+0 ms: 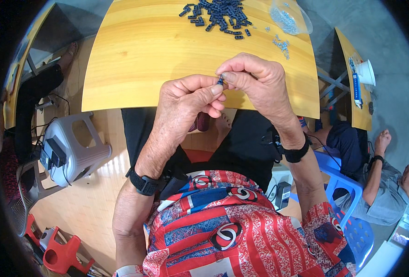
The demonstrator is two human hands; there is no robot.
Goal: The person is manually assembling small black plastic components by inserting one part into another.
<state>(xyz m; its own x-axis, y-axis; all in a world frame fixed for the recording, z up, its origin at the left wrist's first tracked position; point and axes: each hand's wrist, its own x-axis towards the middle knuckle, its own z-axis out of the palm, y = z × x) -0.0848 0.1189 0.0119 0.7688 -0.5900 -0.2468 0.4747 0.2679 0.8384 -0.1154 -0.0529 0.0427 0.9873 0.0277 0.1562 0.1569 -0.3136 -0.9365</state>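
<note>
Left hand (pixel 182 96) — pinched on dark piece (pixel 220 81)

Left hand (pixel 182 99) and right hand (pixel 262 85) are pinching dark part (pixel 221 81) mid-frame; black pieces (pixel 222 13) are lying top centre.

1 left hand (pixel 188 98), 1 right hand (pixel 260 83). 1 dark piece (pixel 221 80) held. 1 heap of dark blocks (pixel 223 16), overlapping, uncountable. 1 clear container (pixel 306 19). 2 black wristbands (pixel 145 185), own wrists. 3 wooden tabletops (pixel 135 53).
</note>
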